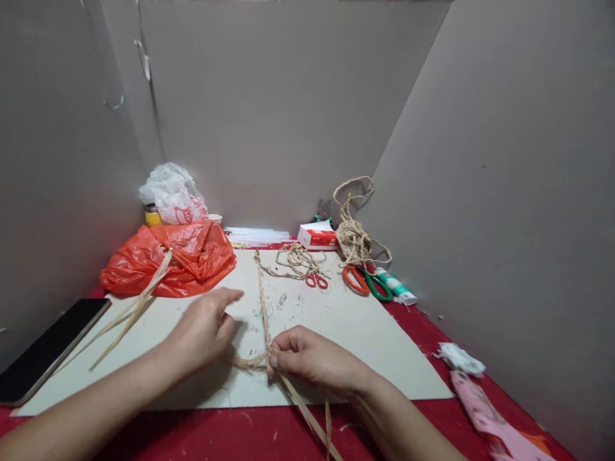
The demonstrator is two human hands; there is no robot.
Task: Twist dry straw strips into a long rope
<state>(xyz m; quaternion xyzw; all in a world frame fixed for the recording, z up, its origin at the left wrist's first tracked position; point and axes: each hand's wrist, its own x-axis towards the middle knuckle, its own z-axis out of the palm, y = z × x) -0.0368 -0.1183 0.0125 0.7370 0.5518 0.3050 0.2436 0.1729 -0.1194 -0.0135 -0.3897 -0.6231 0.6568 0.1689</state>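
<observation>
My right hand [312, 358] pinches the lower end of a thin straw braid [263, 307] between thumb and forefinger. From that pinch, loose straw strands [307, 413] trail toward the front edge, and another bundle bends left toward my left hand [204, 330]. That hand hovers left of the braid with forefinger stretched out and thumb apart; its other fingers are hidden, and the left bundle passes out of sight beneath it. The braid runs away from me along the pale board [336, 358] and joins a loose coil of finished cord [298, 259].
An orange plastic bag [202, 262] with straw poking out lies at left, near a black phone [52, 349]. Red-handled scissors [317, 281], larger orange-and-green-handled scissors [368, 282], a rope heap [355, 240] and a red-white box [317, 237] sit at back right. Grey walls enclose the table.
</observation>
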